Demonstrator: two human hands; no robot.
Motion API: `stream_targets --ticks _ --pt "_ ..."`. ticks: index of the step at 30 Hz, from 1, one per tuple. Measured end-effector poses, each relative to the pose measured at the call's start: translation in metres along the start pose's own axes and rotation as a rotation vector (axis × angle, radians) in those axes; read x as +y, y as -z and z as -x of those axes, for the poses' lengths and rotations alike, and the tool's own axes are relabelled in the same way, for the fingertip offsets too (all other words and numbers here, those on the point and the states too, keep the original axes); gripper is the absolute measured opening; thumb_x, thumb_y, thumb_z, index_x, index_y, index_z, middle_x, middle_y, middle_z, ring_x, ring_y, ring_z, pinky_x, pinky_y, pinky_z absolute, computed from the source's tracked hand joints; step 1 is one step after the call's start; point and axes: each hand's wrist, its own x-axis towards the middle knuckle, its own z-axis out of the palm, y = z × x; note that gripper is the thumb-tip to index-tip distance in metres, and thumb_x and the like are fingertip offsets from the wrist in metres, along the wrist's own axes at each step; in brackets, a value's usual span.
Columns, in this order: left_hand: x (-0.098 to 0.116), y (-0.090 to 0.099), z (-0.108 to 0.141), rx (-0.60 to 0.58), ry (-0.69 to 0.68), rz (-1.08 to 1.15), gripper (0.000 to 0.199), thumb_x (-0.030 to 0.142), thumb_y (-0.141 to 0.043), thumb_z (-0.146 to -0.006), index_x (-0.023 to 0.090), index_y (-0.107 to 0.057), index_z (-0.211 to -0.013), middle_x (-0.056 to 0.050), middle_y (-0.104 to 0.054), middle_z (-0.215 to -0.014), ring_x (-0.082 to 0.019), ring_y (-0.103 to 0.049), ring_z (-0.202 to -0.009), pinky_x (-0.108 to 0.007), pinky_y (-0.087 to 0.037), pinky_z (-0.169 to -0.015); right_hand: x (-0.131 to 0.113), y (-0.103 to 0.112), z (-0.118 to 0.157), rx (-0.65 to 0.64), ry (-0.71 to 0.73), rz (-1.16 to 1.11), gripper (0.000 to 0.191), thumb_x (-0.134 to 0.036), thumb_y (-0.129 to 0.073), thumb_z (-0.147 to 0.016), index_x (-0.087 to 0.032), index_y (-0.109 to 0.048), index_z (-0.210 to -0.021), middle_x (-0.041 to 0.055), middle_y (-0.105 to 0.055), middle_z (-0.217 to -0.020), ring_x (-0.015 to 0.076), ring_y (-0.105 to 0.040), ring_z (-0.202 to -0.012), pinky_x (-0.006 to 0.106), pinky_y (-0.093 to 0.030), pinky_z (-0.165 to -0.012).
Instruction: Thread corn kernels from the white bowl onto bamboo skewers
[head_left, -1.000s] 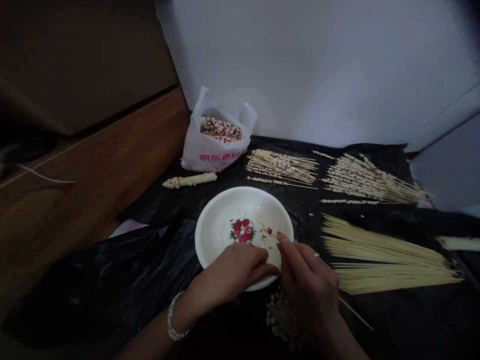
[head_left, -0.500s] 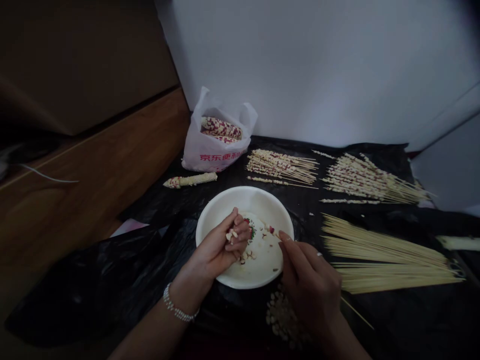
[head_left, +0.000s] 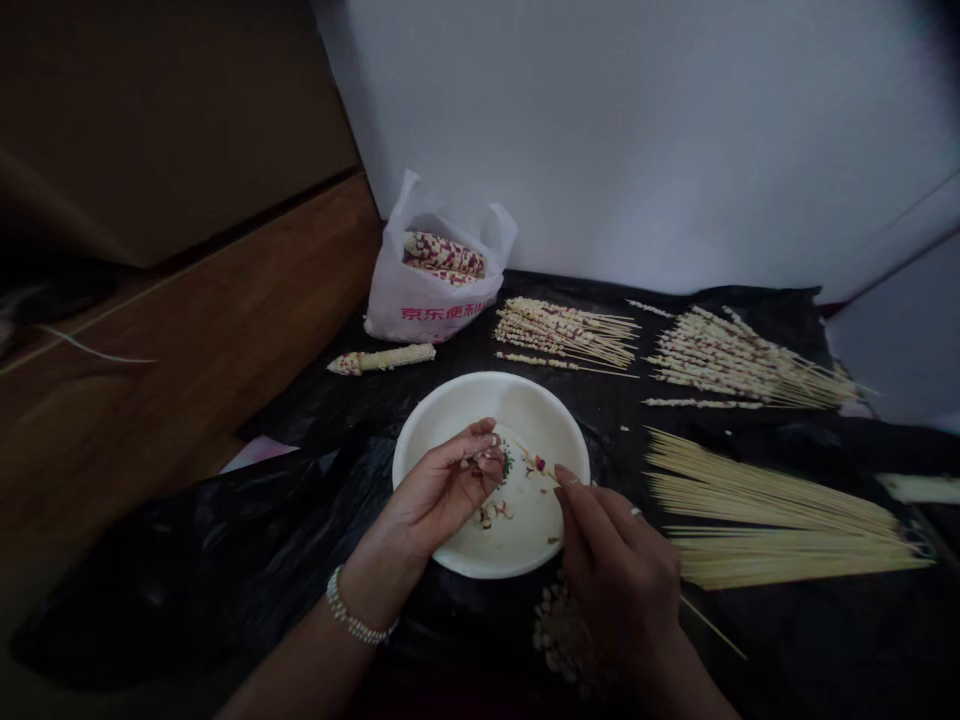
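Two hands at the white bowl (head_left: 420, 430). Right hand (head_left: 619, 560): fingers clamped on a skewer (head_left: 540, 464), its tip over the bowl, a red kernel near the end. Left hand (head_left: 442, 495): palm up, fingers curled about pale kernels (head_left: 472, 460); cannot tell whether thumb and fingertips meet. It covers part of the bowl's printed base; loose bits (head_left: 495, 514) lie beside it. Pile (head_left: 559, 625) of kernels nearer the wearer, partly blocked by the right hand. Beyond the bowl: bag (head_left: 427, 305) of cobs (head_left: 450, 257), partly stripped cob (head_left: 382, 359), two loaded bunches (head_left: 566, 330). Bare sticks (head_left: 772, 500) right of the bowl. Black sheet (head_left: 315, 540) beneath.
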Motion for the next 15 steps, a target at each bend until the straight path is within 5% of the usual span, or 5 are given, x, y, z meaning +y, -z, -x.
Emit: stream_targets --ticks 15 --pt "-0.0043 0.0033 0.0000 0.008 -0.080 -0.229 0.023 0.008 -0.068 -0.074 0.014 -0.068 -0.096 -0.004 -0.069 -0.081 -0.009 -0.065 -0.073 -0.018 -0.053 -0.074 -0.0014 0.0009 0.0004 -0.033 0.037 0.018 0.035 -0.007 -0.056 -0.082 -0.016 -0.060 -0.115 0.0033 -0.068 -0.086 0.0096 -0.057 -0.067 0.022 -0.040 -0.059"
